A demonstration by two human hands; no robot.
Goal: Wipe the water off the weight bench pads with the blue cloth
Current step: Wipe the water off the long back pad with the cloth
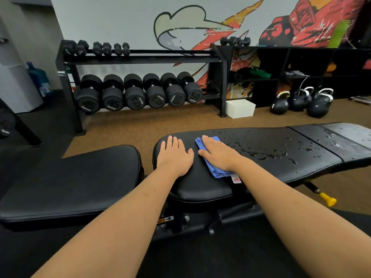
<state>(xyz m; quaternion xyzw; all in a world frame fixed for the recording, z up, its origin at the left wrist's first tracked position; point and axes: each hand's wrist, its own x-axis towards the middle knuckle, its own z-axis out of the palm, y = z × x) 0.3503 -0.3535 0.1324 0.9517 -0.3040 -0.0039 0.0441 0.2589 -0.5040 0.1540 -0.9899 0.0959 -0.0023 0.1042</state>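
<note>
Head view: a gym corner, seen down over two bare forearms that reach onto a black weight bench.
Back pad (pixel 202 185): long, black, glossy; it runs from the hands off to the right. The near-left end under the hands looks dry.
Water (pixel 267 151): beads and small pools spread over the middle of the back pad, just right of the cloth, with more drops on the end pad (pixel 341 135) at far right.
Blue cloth (pixel 217 173): folded, flat on the back pad under the right hand; its edges show past the fingertips and at the wrist.
Right hand (pixel 218 155): palm down, fingers straight and together, pressing the cloth onto the pad.
Left hand (pixel 175 155): flat on the bare pad just beside the cloth, fingers straight, holding nothing.
Second pad (pixel 80 177): black, dry-looking, to the left, across a gap.
Floor (pixel 150 125): brown speckled surface beyond the bench; black matting (pixel 40 127) at left.
Rack (pixel 140 59): black, against the wall; large dumbbells (pixel 134 93) below, small hex ones (pixel 100 48) on top.
Right of rack: white box (pixel 240 108), black shelving (pixel 301 63), kettlebells (pixel 301 101) on the floor.
Wall (pixel 120 21): pale, with a red and orange mural (pixel 301 21).
</note>
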